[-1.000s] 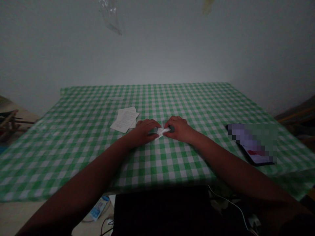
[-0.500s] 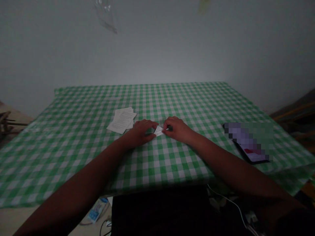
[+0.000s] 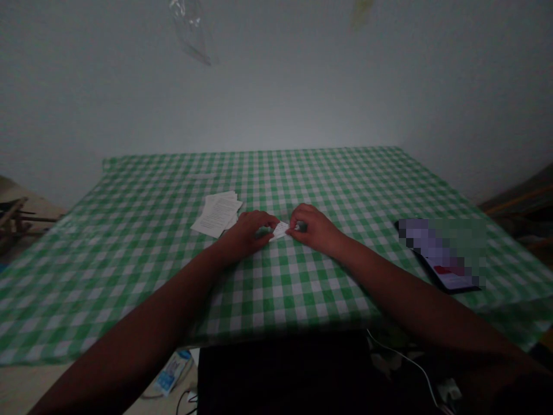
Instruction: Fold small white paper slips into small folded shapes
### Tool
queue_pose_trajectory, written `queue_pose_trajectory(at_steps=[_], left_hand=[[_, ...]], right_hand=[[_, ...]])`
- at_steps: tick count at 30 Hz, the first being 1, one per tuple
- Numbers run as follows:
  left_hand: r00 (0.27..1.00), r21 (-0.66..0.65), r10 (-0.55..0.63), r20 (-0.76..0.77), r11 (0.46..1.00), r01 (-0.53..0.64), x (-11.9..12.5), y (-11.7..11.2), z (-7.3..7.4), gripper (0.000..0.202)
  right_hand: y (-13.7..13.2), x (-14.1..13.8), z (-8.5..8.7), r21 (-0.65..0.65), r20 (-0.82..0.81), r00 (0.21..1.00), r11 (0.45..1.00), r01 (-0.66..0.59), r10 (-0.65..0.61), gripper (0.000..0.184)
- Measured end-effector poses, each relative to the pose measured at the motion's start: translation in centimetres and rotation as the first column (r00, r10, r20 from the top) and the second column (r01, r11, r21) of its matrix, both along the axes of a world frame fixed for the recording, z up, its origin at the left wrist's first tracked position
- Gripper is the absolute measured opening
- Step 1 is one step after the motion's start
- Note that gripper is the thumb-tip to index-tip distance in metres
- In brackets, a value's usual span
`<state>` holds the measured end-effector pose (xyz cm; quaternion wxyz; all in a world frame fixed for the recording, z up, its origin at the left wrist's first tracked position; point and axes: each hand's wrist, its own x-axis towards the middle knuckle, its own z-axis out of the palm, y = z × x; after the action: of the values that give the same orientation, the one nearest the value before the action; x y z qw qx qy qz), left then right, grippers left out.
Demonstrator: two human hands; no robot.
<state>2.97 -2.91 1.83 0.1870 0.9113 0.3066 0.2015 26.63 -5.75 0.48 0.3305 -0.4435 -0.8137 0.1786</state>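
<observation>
A small folded piece of paper with printed text lies low on the tablecloth between my hands. My left hand holds its left side, thumb at the near edge and fingertips at the far edge, with a gap between them. At the right end, the thumb and index finger of my right hand pinch the paper; the fingers hide that end. Left of my left hand lies a loose stack of printed paper sheets, slightly fanned out.
A green and white checked tablecloth covers the table. To the right lies a phone-like device, partly blurred out. A pale wall stands behind the table. Below the near edge hang a white cable and, on the floor, a blue and white packet.
The whole view has shifted slightly. My right hand has moved a little away from my left, and more of the paper shows between them. Both hands stay on the paper.
</observation>
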Motion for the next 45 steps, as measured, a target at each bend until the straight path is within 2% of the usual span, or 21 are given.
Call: queue_pose_trajectory(at_steps=[6,11,16,21,24,31,45], left_hand=[[0.998,0.045,-0.049,-0.031,0.998,0.050,0.0,0.1,-0.3,0.020],[0.996,0.067,-0.077,-0.041,0.995,0.080,-0.2,0.1,-0.3,0.020],[0.995,0.068,-0.083,-0.045,0.994,0.086,-0.3,0.2,-0.1,0.020],[0.993,0.022,-0.120,-0.013,0.993,0.120,-0.6,0.2,0.1,0.019],[0.995,-0.014,-0.095,0.026,0.995,0.096,-0.7,0.3,0.1,0.017],[0.994,-0.038,-0.101,0.038,0.994,0.103,-0.8,0.6,0.0,0.014],[0.996,0.080,-0.093,0.002,0.992,0.093,-0.7,1.4,-1.2,0.015]], right_hand=[[-0.1,-0.1,0.0,-0.007,0.029,0.999,1.000,0.021,-0.021,0.015],[-0.4,-0.2,0.4,-0.014,0.018,1.000,1.000,-0.006,0.006,0.011],[-0.3,-0.1,0.2,-0.018,0.023,0.999,0.999,-0.035,0.035,0.007],[-0.2,-0.1,0.0,-0.007,-0.039,0.998,0.999,-0.054,0.053,0.006],[-0.1,-0.1,-0.1,-0.015,-0.075,0.996,0.999,-0.050,0.049,0.006],[0.0,-0.1,-0.3,-0.032,-0.070,0.997,0.999,-0.040,0.037,0.005],[0.4,0.1,-1.1,0.042,-0.018,0.996,0.995,-0.085,0.086,0.005]])
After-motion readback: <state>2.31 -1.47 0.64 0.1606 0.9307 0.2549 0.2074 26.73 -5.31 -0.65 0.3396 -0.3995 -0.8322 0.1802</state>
